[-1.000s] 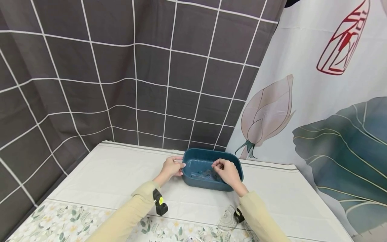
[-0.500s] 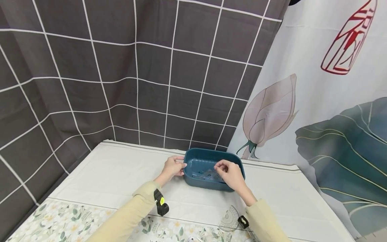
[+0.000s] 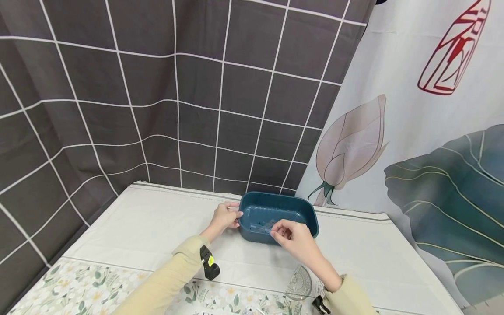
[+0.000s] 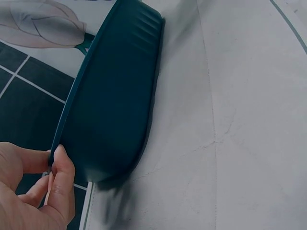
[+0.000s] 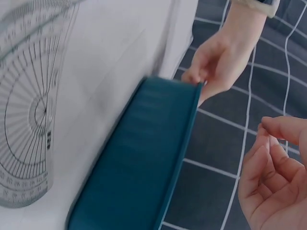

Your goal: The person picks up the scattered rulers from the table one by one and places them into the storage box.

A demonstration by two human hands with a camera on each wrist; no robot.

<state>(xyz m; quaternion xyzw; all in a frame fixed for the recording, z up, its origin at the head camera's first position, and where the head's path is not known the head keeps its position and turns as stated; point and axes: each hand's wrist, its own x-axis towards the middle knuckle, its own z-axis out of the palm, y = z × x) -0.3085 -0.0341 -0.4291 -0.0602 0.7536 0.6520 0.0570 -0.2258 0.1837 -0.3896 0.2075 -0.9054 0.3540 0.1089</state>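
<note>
A dark teal plastic box stands at the back of the table. My left hand pinches its left rim between thumb and fingers; the left wrist view shows the fingers at the edge. Thin clear pieces lie on the box floor, faint and partly hidden. Over the near rim hovers my right hand, fingers loosely curled. In the right wrist view this hand has thumb and forefinger tips close together, nothing visible between them. A clear protractor lies on the table below it.
A white cloth covers the table, with a floral strip along the near side. Behind hangs a dark grid-patterned curtain; a lotus-print curtain hangs to the right. Dark wrist straps sit on both forearms.
My right hand has drawn back from inside the box to its near rim, fingers still curled. My left hand keeps its grip on the rim. The clear pieces stay in the box.
</note>
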